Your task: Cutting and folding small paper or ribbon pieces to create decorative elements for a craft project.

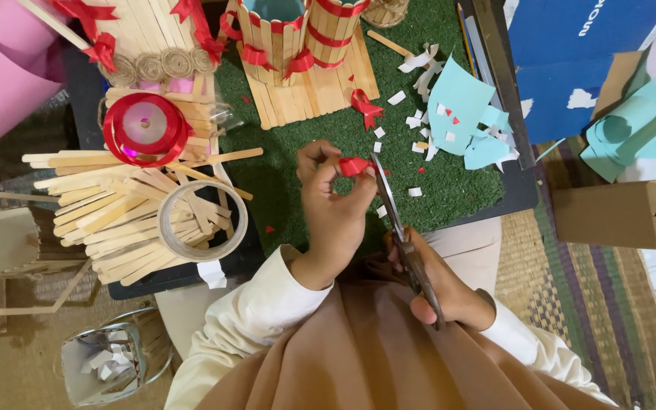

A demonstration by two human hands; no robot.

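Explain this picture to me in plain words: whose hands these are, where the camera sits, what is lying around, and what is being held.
There is no machine here, only a person working with bare hands. The single picture comes from a camera worn on that person's head, looking down over their lap. The left hand pinches a small red ribbon bow. The right hand grips a pair of scissors, whose blades point up at the bow. Below lies a patch of green artificial grass strewn with white paper scraps and light blue paper cut-outs. To the left are a pile of wooden craft sticks, a spool of red ribbon and a roll of tape. At the top stand holders built from sticks with red ribbon trim.
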